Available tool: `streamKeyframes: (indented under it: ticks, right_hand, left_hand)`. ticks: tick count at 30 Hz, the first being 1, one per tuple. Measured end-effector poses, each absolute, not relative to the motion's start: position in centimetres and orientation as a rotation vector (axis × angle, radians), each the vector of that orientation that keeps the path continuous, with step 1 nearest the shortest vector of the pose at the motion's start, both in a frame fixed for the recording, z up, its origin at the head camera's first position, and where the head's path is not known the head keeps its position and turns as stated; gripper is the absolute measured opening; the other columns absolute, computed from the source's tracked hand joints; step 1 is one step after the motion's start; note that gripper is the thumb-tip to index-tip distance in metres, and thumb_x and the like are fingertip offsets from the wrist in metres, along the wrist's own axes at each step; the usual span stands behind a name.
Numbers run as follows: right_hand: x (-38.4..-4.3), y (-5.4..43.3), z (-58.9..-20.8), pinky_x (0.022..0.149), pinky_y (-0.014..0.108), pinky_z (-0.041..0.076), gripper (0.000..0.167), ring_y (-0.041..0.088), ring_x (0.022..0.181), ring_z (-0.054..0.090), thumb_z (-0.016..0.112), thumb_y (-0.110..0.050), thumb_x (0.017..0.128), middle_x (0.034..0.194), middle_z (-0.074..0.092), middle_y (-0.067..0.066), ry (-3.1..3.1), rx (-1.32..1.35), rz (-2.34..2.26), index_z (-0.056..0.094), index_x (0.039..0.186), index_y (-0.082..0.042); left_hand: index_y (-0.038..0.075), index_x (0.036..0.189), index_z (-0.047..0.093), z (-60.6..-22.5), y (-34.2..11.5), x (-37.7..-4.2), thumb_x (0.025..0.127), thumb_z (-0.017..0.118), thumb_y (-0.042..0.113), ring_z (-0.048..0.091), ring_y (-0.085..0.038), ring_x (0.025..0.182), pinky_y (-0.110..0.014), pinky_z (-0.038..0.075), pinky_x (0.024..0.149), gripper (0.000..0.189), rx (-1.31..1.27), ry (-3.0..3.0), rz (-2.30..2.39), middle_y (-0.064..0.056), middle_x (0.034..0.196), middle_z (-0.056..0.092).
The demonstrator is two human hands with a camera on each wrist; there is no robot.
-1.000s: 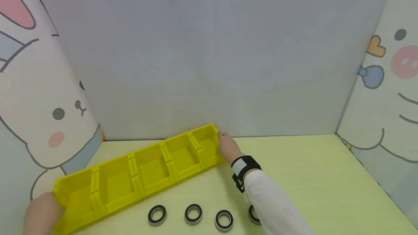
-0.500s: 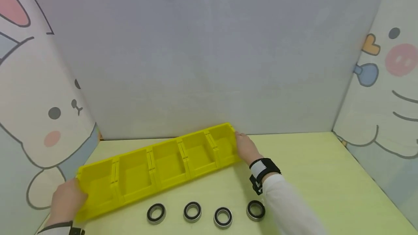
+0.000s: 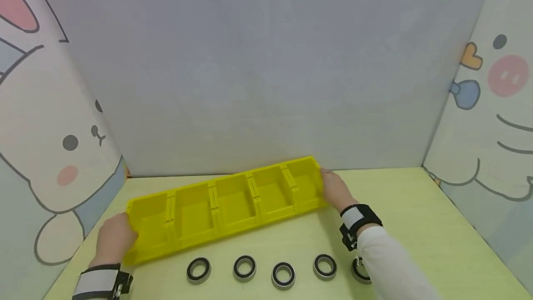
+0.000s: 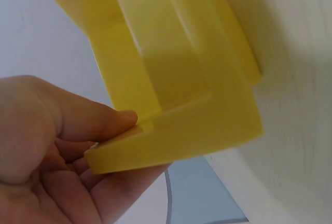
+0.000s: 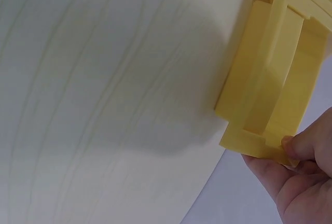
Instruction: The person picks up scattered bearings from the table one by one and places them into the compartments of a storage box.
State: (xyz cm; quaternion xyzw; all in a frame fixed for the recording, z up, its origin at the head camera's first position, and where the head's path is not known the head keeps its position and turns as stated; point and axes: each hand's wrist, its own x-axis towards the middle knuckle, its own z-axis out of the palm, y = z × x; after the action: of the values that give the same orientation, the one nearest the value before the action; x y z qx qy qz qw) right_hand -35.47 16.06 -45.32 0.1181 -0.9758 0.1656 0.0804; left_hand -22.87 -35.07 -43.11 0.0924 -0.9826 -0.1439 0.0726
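Note:
A long yellow bin (image 3: 233, 200), divided into several compartments in a row, spans the middle of the head view at a slant, its right end farther back. My left hand (image 3: 115, 237) grips its left end wall. In the left wrist view the thumb (image 4: 111, 123) lies over the rim and the fingers are under the outside. At the opposite end my right hand (image 3: 336, 190) pinches the bin's end wall, thumb on the rim in the right wrist view. The compartments that show hold nothing.
Several black-and-silver ball bearings (image 3: 244, 268) lie in a loose row on the pale yellow table (image 3: 416, 226), in front of the bin. The rightmost bearing (image 3: 360, 272) is partly behind the right sleeve. A grey-white back wall (image 3: 266, 82) and cartoon-printed side panels (image 3: 50, 161) enclose the table.
Both hands have carried the yellow bin to the right, and its slant has lessened slightly. Another bearing at the right has come into view from behind the right arm.

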Motion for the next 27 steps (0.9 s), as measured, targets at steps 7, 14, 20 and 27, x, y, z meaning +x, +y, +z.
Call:
streamKeyframes:
  ticks: [7, 14, 20, 27]
  right_hand:
    - [-35.2, 18.2, -45.3, 0.094, 0.049, 0.048, 0.043, 0.043, 0.112, 0.054, 0.042, 0.01, 0.091, 0.123, 0.053, 0.032, -2.904, 0.321, 0.461, 0.041, 0.134, 0.013]
    - [-34.9, 20.5, -45.1, 0.08, 0.045, 0.052, 0.048, 0.041, 0.095, 0.059, 0.046, 0.011, 0.086, 0.11, 0.056, 0.033, -2.905, 0.34, 0.426, 0.041, 0.133, 0.014]
    - [-34.6, 22.6, -44.9, 0.07, 0.042, 0.049, 0.054, 0.033, 0.08, 0.056, 0.051, 0.012, 0.08, 0.103, 0.058, 0.032, -2.917, 0.329, 0.451, 0.041, 0.132, 0.014]
    - [-33.9, 24.5, -44.7, 0.064, 0.04, 0.046, 0.057, 0.03, 0.071, 0.05, 0.056, 0.01, 0.077, 0.098, 0.058, 0.032, -2.908, 0.328, 0.452, 0.041, 0.132, 0.015]
  left_hand:
    - [-0.009, 0.076, 0.05, -42.9, -33.1, -23.6, 0.077, 0.058, -0.004, 0.042, -0.023, 0.055, -0.031, 0.035, 0.049, 0.009, 0.184, -2.914, -0.467, -0.011, 0.062, 0.042]
    - [-0.009, 0.079, 0.051, -43.2, -31.4, -24.8, 0.078, 0.057, -0.005, 0.044, -0.023, 0.057, -0.03, 0.035, 0.051, 0.007, 0.205, -2.935, -0.502, -0.012, 0.065, 0.044]
    - [-0.01, 0.083, 0.053, -43.2, -29.8, -25.8, 0.078, 0.058, -0.004, 0.044, -0.023, 0.06, -0.031, 0.035, 0.053, 0.009, 0.212, -2.96, -0.508, -0.012, 0.067, 0.045]
    - [-0.01, 0.084, 0.054, -42.7, -28.0, -26.4, 0.079, 0.059, -0.005, 0.043, -0.023, 0.059, -0.031, 0.036, 0.052, 0.009, 0.157, -2.956, -0.494, -0.012, 0.067, 0.045]
